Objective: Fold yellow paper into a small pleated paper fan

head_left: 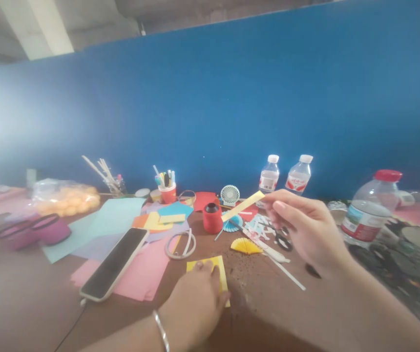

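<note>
My left hand [197,298], with a silver bangle on its wrist, rests on a yellow paper piece [223,274] on the table. Its fingers are a little bent and apart, pressing down on the sheet. Raised on the right, my right hand [301,225] pinches a narrow pale yellow paper strip [244,205] at one end. The strip points left and down, its far end in front of a red roll-like object [213,218] with a black top. Below the strip lie a blue pleated paper fan [233,223] and a yellow pleated paper fan [246,246].
A phone [116,264] lies over pink paper [146,274] on the left. Behind are a cup of pens [168,193], a small white fan [229,194] and water bottles [269,174]. A craft knife [268,249], scissors [282,240] and paper scraps lie near my right hand. A larger red-capped bottle [369,210] stands right.
</note>
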The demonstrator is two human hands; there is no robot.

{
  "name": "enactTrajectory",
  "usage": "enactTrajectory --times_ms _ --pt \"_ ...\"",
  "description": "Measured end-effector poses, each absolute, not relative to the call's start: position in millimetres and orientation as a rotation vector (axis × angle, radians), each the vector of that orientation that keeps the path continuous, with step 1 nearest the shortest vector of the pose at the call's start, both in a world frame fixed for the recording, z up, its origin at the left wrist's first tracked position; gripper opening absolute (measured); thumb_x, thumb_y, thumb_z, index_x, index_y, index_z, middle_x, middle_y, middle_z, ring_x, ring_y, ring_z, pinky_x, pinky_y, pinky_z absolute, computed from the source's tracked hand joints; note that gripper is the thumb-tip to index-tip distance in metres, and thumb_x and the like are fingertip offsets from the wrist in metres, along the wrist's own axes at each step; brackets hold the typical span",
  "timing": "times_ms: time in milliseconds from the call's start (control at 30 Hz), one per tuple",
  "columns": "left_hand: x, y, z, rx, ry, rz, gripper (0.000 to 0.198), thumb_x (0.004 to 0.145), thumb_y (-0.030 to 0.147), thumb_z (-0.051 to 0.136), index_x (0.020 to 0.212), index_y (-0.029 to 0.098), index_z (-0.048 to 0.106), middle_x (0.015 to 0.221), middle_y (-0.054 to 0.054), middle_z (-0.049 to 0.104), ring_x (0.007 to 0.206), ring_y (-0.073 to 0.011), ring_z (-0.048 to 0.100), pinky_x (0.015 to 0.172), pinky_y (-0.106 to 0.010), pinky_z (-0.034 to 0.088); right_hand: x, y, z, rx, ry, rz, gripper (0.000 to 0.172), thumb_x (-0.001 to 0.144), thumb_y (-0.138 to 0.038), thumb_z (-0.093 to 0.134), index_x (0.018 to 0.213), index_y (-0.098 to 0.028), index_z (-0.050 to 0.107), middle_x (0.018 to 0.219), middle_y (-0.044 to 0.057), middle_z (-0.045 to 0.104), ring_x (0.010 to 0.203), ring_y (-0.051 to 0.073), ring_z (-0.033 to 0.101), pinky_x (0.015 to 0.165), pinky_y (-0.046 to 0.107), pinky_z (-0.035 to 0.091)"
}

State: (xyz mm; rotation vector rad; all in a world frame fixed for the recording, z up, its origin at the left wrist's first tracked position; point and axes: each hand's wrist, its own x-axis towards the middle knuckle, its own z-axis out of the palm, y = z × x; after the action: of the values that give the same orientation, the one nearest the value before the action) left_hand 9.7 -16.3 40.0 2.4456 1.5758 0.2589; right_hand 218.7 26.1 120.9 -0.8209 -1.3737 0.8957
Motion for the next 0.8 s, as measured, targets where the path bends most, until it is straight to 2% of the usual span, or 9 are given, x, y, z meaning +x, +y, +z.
enactTrajectory --times_ms 67,133,200,267,367,433,600,700,800 --pt "4.6 -31.2 25.1 2.506 1.506 0.121 0.045 0.074 0.038 0.047 0.112 0.014 0.052 0.116 -0.019 0.051 0.102 -0.0363 0.046 0.082 -0.049 0.036 225.5 24.0 129.3 -0.883 -1.42 0.987 0.019 0.072 -0.033 0.057 0.083 -0.022 0.067 0.058 0.0 0.05 0.046 0.009 0.041 0.039 0.024 0.032" --pt "-0.2 -37.5 20.2 2.559 1.293 0.065 0.055 0.072 0.042 0.051 0.12 0.015 0.044 0.126 -0.017 0.043 0.114 -0.0352 0.037 0.092 -0.048 0.03 228.9 23.5 129.2 -0.895 -1.438 1.106 0.023 0.072 -0.035 0.057 0.086 -0.021 0.067 0.052 -0.001 0.047 0.042 0.008 0.036 0.037 0.023 0.027" --pt "-2.4 -37.1 23.5 2.554 1.03 0.078 0.05 0.073 0.042 0.052 0.117 0.019 0.046 0.128 -0.011 0.042 0.119 -0.0296 0.033 0.099 -0.043 0.023 229.8 22.7 118.0 -0.89 -1.428 1.223 0.025 0.072 -0.034 0.057 0.089 -0.019 0.066 0.05 -0.002 0.047 0.04 0.006 0.034 0.036 0.022 0.023" --pt "-2.3 -32.6 30.5 2.454 0.9 0.16 0.037 0.073 0.036 0.054 0.108 0.023 0.052 0.124 -0.006 0.047 0.117 -0.0254 0.036 0.1 -0.039 0.021 229.8 19.4 97.6 -0.883 -1.388 1.334 0.029 0.073 -0.035 0.056 0.096 -0.019 0.065 0.049 -0.002 0.048 0.04 0.006 0.033 0.038 0.021 0.022" --pt "-1.0 -20.7 39.9 2.101 1.091 0.495 0.019 0.077 0.029 0.047 0.095 0.023 0.053 0.105 -0.004 0.057 0.098 -0.0203 0.05 0.089 -0.034 0.035 229.3 9.3 62.0 -0.944 -1.334 1.427 0.031 0.074 -0.036 0.056 0.097 -0.018 0.064 0.049 -0.001 0.052 0.04 0.006 0.033 0.039 0.022 0.022" --pt "0.1 -10.2 44.2 1.773 1.232 0.726 0.017 0.081 0.031 0.041 0.09 0.021 0.051 0.092 -0.004 0.057 0.085 -0.0174 0.053 0.077 -0.03 0.042 227.6 2.2 43.6 -0.952 -1.275 1.467 0.03 0.074 -0.037 0.056 0.091 -0.015 0.067 0.047 -0.001 0.051 0.041 0.007 0.034 0.041 0.022 0.022" --pt "5.7 10.5 47.1 1.274 1.095 0.875 0.028 0.072 0.03 0.056 0.097 0.019 0.047 0.092 -0.004 0.052 0.08 -0.0151 0.054 0.067 -0.026 0.043 214.1 -5.4 27.8 -0.894 -1.156 1.497 0.031 0.072 -0.038 0.058 0.092 -0.015 0.066 0.047 0.0 0.051 0.043 0.008 0.034 0.042 0.023 0.022" --pt "4.0 12.2 44.1 1.243 1.089 0.977 0.02 0.072 0.025 0.056 0.09 0.018 0.048 0.077 0.0 0.052 0.065 -0.0101 0.052 0.061 -0.023 0.041 206.8 -4.7 27.7 -0.858 -1.157 1.499 0.029 0.07 -0.038 0.06 0.086 -0.015 0.067 0.049 0.001 0.053 0.043 0.008 0.036 0.042 0.022 0.024" --pt "-4.7 10.1 41.6 1.264 1.151 1.025 0.018 0.07 0.022 0.056 0.085 0.018 0.048 0.072 0.002 0.052 0.061 -0.0091 0.051 0.06 -0.022 0.041 206.6 -1.5 30.2 -0.997 -1.12 1.363 0.026 0.071 -0.039 0.058 0.08 -0.016 0.066 0.055 0.002 0.054 0.047 0.01 0.04 0.043 0.023 0.029"
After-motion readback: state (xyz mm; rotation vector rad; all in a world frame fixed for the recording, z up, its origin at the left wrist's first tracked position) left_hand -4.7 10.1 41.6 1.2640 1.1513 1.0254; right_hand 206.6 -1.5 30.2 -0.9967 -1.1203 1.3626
